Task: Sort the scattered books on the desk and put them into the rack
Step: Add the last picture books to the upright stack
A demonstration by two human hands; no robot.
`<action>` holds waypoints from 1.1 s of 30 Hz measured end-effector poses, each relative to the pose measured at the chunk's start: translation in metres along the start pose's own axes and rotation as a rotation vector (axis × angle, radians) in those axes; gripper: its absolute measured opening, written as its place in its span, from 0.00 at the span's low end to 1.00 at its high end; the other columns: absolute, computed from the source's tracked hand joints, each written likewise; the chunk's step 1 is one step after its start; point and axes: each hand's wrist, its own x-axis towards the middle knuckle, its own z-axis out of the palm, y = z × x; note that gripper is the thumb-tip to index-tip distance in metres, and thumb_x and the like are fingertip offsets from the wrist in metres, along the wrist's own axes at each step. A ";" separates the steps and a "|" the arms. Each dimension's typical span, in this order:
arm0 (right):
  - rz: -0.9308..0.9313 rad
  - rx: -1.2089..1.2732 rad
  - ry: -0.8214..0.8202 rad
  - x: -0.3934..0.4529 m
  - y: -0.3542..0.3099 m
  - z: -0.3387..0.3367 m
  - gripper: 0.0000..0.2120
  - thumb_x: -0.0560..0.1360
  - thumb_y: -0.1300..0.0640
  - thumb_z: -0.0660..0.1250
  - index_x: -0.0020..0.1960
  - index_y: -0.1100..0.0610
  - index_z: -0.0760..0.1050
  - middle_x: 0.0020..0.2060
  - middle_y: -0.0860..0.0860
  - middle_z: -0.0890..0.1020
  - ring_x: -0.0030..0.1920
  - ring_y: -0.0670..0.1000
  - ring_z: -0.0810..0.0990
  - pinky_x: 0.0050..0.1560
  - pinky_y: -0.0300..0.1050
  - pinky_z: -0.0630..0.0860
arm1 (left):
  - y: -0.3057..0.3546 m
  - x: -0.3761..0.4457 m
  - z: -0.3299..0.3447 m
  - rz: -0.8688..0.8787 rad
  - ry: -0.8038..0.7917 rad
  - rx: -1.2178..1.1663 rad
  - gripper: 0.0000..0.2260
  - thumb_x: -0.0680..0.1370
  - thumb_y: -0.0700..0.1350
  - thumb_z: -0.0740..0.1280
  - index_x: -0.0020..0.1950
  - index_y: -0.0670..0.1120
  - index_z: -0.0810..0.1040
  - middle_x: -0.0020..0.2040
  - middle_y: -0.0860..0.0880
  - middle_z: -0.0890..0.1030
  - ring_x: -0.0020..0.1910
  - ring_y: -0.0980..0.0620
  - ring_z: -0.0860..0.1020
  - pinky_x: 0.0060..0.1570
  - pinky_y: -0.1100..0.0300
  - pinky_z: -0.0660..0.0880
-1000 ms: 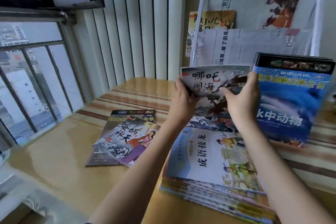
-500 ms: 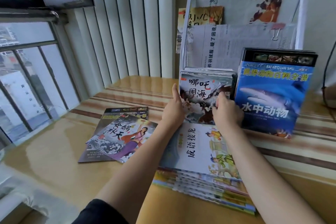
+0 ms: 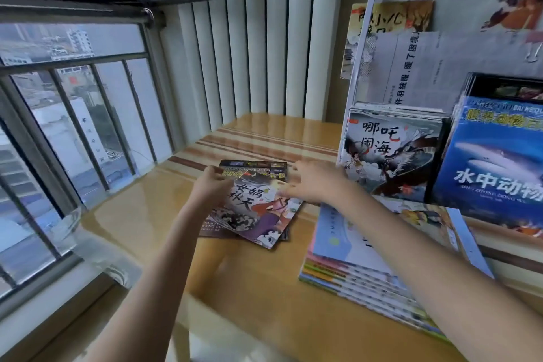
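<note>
From where I'm watching, the top picture book [image 3: 258, 211] lies flat on the desk [image 3: 141, 214], long axis slanting away. Left hand [image 3: 210, 189] touches its left edge, fingers loosely curled, grip unclear; right hand [image 3: 316, 182] hovers open, blurry, over its right corner.

Both hands over the two loose books: left hand [image 3: 210, 189] at the left edge of the top book [image 3: 258, 211], right hand [image 3: 311, 184] at its right edge. Bottom book [image 3: 252, 167] pokes out behind the hands. Book stack [image 3: 379, 270] lies right of the right hand, under that forearm. Rack [image 3: 364, 47] stands behind the stack, right of the grip, with upright books [image 3: 390, 153] in its front slot.
</note>
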 end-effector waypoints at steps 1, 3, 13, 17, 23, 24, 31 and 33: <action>0.015 0.001 -0.086 0.006 -0.006 0.005 0.40 0.68 0.30 0.63 0.70 0.54 0.63 0.65 0.51 0.73 0.63 0.56 0.72 0.59 0.52 0.71 | -0.001 0.002 -0.002 0.003 -0.048 -0.034 0.20 0.74 0.43 0.70 0.63 0.43 0.70 0.51 0.44 0.79 0.47 0.47 0.80 0.48 0.51 0.80; 0.059 0.025 -0.164 0.017 -0.012 0.019 0.47 0.64 0.29 0.66 0.73 0.55 0.58 0.67 0.52 0.71 0.65 0.57 0.71 0.61 0.54 0.71 | -0.001 0.004 -0.005 0.002 -0.160 -0.151 0.21 0.71 0.39 0.74 0.60 0.43 0.71 0.48 0.46 0.79 0.41 0.50 0.80 0.38 0.57 0.80; -0.063 0.566 0.560 0.026 -0.006 0.029 0.31 0.67 0.54 0.76 0.65 0.55 0.66 0.60 0.57 0.69 0.58 0.56 0.73 0.47 0.43 0.72 | 0.012 -0.012 -0.010 0.002 -0.314 -0.426 0.06 0.75 0.38 0.70 0.48 0.39 0.75 0.39 0.42 0.80 0.28 0.48 0.81 0.24 0.58 0.78; -0.072 0.830 0.696 0.020 0.008 0.001 0.37 0.69 0.55 0.74 0.71 0.54 0.58 0.56 0.56 0.73 0.48 0.50 0.75 0.42 0.35 0.68 | 0.049 -0.025 -0.014 0.169 -0.238 -0.752 0.05 0.77 0.39 0.67 0.51 0.42 0.76 0.42 0.45 0.82 0.36 0.50 0.84 0.34 0.57 0.80; 0.054 0.777 1.117 -0.010 0.079 -0.034 0.35 0.66 0.63 0.75 0.67 0.56 0.61 0.49 0.48 0.73 0.43 0.46 0.73 0.35 0.22 0.66 | 0.133 -0.044 0.048 0.494 -0.272 -0.596 0.11 0.79 0.38 0.63 0.61 0.46 0.71 0.54 0.47 0.80 0.49 0.51 0.81 0.46 0.60 0.80; 0.104 0.766 1.178 -0.016 0.093 -0.035 0.34 0.66 0.63 0.75 0.66 0.57 0.62 0.50 0.47 0.74 0.45 0.48 0.74 0.37 0.23 0.66 | 0.144 -0.048 0.063 0.544 -0.303 -0.542 0.13 0.79 0.36 0.63 0.63 0.44 0.69 0.57 0.44 0.79 0.53 0.49 0.80 0.52 0.57 0.79; 0.366 0.615 0.911 -0.032 0.159 0.002 0.35 0.68 0.62 0.74 0.70 0.53 0.60 0.58 0.62 0.72 0.58 0.61 0.72 0.47 0.45 0.67 | 0.147 -0.042 0.146 0.603 -0.351 -0.124 0.28 0.72 0.28 0.63 0.71 0.39 0.62 0.60 0.36 0.76 0.59 0.36 0.75 0.55 0.48 0.75; 0.401 0.487 0.787 -0.031 0.162 0.012 0.39 0.70 0.61 0.73 0.73 0.47 0.55 0.57 0.63 0.70 0.59 0.61 0.70 0.45 0.47 0.66 | 0.131 -0.040 0.157 0.625 -0.319 -0.064 0.38 0.71 0.28 0.66 0.77 0.42 0.52 0.68 0.37 0.70 0.64 0.39 0.72 0.60 0.51 0.72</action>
